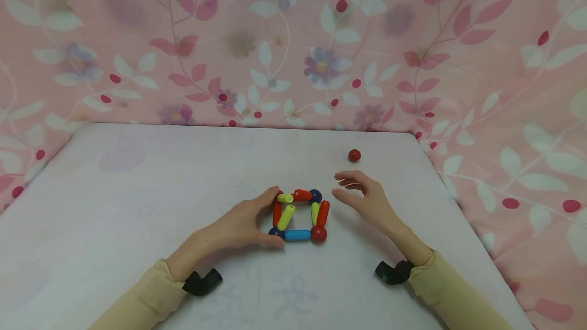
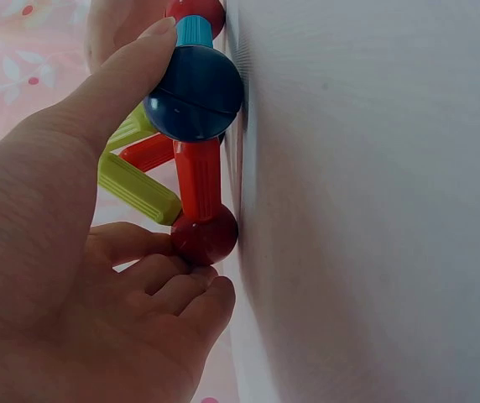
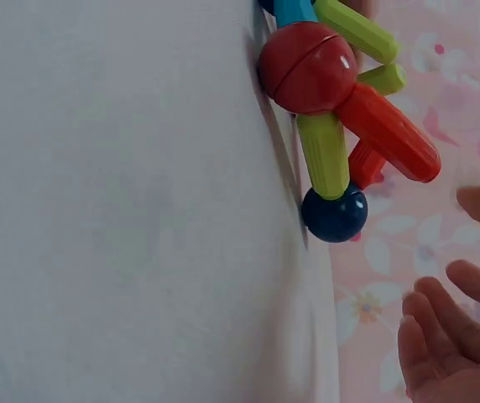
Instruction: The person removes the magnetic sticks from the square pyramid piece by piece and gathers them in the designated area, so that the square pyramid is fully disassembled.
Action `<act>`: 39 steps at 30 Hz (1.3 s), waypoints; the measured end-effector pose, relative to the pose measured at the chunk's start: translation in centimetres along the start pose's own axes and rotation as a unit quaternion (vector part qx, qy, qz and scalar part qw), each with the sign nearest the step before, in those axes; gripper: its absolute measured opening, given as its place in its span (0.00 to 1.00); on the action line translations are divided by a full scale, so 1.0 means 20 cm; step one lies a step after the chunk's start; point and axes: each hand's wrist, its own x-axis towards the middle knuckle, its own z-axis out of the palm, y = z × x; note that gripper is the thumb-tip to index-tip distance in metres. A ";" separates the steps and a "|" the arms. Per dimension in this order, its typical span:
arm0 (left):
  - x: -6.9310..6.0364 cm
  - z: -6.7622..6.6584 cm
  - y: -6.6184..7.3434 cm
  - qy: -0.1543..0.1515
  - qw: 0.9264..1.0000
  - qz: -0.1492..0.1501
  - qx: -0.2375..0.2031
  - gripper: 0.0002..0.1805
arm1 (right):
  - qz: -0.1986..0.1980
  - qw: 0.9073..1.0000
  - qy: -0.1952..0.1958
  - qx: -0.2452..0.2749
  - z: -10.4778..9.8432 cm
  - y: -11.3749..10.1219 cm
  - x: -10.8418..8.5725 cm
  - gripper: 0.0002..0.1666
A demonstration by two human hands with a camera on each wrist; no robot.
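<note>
Toy frame (image 1: 298,235) of rods and balls is sitting on the counter (image 1: 137,192), its left side spanned by the left hand (image 1: 240,223). That hand's thumb is lying over the near dark blue ball (image 2: 195,94), its fingers are curling at the far red ball (image 2: 206,238), and the gap between is fitting the frame. From where I'm standing, the pieces are looking like smooth, hard plastic: light, stiff and unlikely to be breaking, though the round balls may be slipping and the joints may be twisting under a sideways push. I'm judging the corner balls to be the best grip; the leaning rods, such as the red one (image 1: 323,213), are seeming easier to knock askew.

Just right of the frame, the right hand (image 1: 369,202) is hovering with fingers loosely parted, holding nothing. Beyond it, a loose red ball (image 1: 354,155) is resting alone. The left hand is partly hiding the far-left corner, and I'm not managing to make out how the rods are fastening inside the balls.
</note>
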 end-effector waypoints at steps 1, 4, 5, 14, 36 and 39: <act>0.00 0.00 0.00 0.000 1.000 0.000 0.000 0.62 | -0.002 1.000 -0.017 0.003 0.01 0.00 -0.01 0.25; 0.00 0.00 0.00 0.000 1.000 0.000 -0.001 0.63 | -0.006 0.998 -0.063 0.014 0.03 0.00 -0.03 0.24; 0.00 0.00 0.00 0.001 1.000 -0.001 -0.001 0.63 | -0.010 0.997 -0.077 0.020 0.03 0.00 -0.03 0.24; 0.00 0.00 -0.01 0.003 1.000 0.001 0.002 0.63 | -0.019 0.987 -0.158 0.027 0.07 -0.02 -0.05 0.26; 0.00 0.00 0.00 0.003 1.000 -0.004 -0.001 0.63 | 0.026 0.981 -0.188 0.039 0.06 -0.02 -0.06 0.23; 0.00 0.00 0.00 0.003 1.000 -0.003 -0.001 0.63 | 0.035 0.979 -0.197 0.042 0.06 -0.02 -0.06 0.22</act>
